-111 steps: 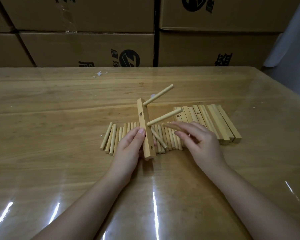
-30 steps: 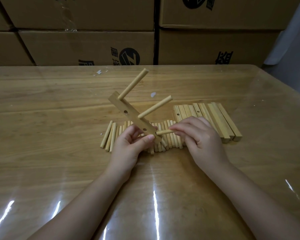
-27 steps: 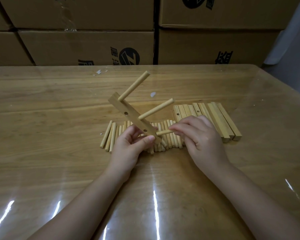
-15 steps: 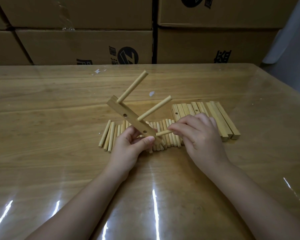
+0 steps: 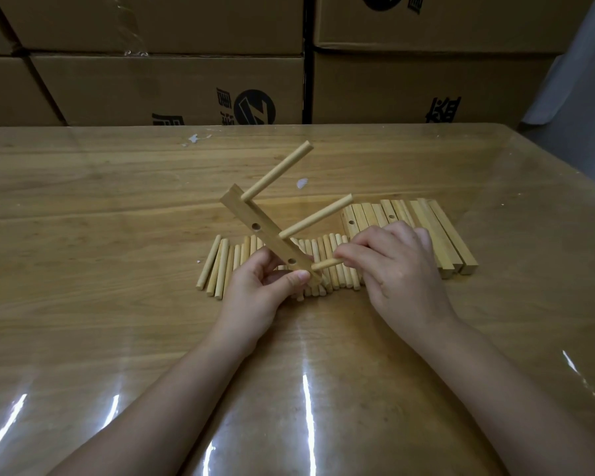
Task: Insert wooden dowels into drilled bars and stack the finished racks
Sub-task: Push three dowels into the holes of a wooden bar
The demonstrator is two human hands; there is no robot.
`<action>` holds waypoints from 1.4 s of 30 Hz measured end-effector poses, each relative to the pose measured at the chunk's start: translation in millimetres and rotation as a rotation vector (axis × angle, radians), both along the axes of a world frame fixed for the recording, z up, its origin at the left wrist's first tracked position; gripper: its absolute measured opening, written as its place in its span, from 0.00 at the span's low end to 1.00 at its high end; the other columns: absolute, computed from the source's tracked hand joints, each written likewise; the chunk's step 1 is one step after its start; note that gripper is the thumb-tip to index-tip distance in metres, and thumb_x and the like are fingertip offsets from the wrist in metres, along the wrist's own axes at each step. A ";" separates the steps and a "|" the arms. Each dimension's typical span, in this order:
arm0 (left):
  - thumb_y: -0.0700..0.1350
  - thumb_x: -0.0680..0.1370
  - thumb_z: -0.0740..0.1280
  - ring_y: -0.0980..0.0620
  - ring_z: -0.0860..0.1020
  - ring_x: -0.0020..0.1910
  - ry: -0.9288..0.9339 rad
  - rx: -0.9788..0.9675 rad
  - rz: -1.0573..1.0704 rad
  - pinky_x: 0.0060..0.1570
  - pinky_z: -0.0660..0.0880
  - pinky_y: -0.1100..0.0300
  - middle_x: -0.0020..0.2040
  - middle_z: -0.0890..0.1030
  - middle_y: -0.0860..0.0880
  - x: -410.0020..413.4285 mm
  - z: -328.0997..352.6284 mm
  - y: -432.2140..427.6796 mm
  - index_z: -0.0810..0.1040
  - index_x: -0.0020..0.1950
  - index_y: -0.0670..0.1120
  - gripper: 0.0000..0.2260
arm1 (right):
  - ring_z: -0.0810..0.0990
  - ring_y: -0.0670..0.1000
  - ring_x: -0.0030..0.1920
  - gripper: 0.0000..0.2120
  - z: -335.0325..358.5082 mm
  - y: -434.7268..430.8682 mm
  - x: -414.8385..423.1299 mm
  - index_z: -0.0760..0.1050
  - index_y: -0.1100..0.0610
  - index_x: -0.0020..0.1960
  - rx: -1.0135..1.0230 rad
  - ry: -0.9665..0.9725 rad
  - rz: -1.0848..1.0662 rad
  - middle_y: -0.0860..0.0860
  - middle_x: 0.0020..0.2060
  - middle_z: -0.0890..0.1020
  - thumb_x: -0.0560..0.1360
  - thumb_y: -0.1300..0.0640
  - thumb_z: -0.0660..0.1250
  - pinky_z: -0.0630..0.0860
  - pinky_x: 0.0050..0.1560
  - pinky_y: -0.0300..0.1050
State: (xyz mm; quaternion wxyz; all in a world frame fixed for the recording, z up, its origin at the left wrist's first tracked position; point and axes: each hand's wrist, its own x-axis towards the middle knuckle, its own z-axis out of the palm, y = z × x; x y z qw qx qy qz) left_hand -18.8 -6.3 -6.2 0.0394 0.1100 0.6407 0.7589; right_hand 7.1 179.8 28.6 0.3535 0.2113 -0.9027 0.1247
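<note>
Gripping the bar (image 5: 268,231), your left hand (image 5: 255,297) steadied it; your right hand (image 5: 399,269) pinched dowel three (image 5: 325,264) in — two holes (image 5: 255,226) were empty, nothing stacked.

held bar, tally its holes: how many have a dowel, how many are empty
Holes with a seated dowel: 2, upper dowel, middle dowel
Hole with the lower dowel pinched by the right hand: 1
Empty holes: 2, upper hole, lower hole
Total: 5 holes in the bar

Grips pale drilled wooden bar (image 5: 265,231) low with curled left hand (image 5: 255,298); pinches short round wooden dowel (image 5: 325,264) between right hand (image 5: 401,273) fingertips.
</note>
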 end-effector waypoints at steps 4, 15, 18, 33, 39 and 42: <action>0.32 0.73 0.69 0.49 0.83 0.45 -0.001 -0.013 0.003 0.44 0.79 0.61 0.47 0.84 0.46 0.0 -1.1 0.2 0.79 0.52 0.43 0.11 | 0.75 0.54 0.41 0.11 -1.2 1.1 -1.1 0.82 0.54 0.45 0.003 -0.011 0.010 0.48 0.39 0.80 0.70 0.69 0.69 0.60 0.43 0.44; 0.34 0.72 0.70 0.52 0.83 0.41 0.033 -0.078 -0.011 0.43 0.78 0.60 0.45 0.85 0.49 -0.6 -2.4 -1.6 0.79 0.51 0.45 0.11 | 0.75 0.54 0.40 0.09 -2.1 2.1 -1.4 0.82 0.56 0.45 -0.016 -0.049 0.036 0.49 0.38 0.79 0.71 0.68 0.69 0.62 0.44 0.45; 0.34 0.72 0.71 0.49 0.83 0.43 0.051 -0.105 -0.001 0.45 0.78 0.57 0.46 0.84 0.46 -1.0 -3.6 -2.5 0.79 0.52 0.44 0.11 | 0.75 0.54 0.39 0.08 -1.2 2.1 -0.6 0.82 0.56 0.45 -0.011 -0.052 0.036 0.49 0.37 0.79 0.73 0.65 0.67 0.62 0.43 0.45; 0.35 0.72 0.70 0.51 0.83 0.44 0.110 -0.155 -0.016 0.45 0.78 0.58 0.48 0.84 0.44 0.1 -4.1 -2.7 0.79 0.52 0.43 0.10 | 0.74 0.52 0.37 0.12 2.3 3.9 0.4 0.82 0.57 0.46 -0.004 -0.112 0.084 0.50 0.36 0.79 0.75 0.58 0.59 0.65 0.42 0.45; 0.34 0.73 0.70 0.56 0.82 0.40 0.139 -0.193 -0.031 0.42 0.77 0.63 0.45 0.85 0.50 0.3 -3.1 -3.2 0.80 0.52 0.45 0.10 | 0.75 0.54 0.36 0.05 2.6 5.7 -0.1 0.82 0.58 0.46 0.013 -0.130 0.083 0.51 0.35 0.80 0.72 0.65 0.69 0.65 0.42 0.45; 0.34 0.73 0.70 0.57 0.82 0.40 0.151 -0.222 -0.028 0.42 0.76 0.65 0.47 0.85 0.51 1.4 -2.1 -3.3 0.79 0.53 0.48 0.12 | 0.76 0.54 0.36 0.06 2.8 6.6 -0.1 0.82 0.58 0.46 0.024 -0.151 0.084 0.51 0.35 0.80 0.70 0.66 0.71 0.65 0.42 0.45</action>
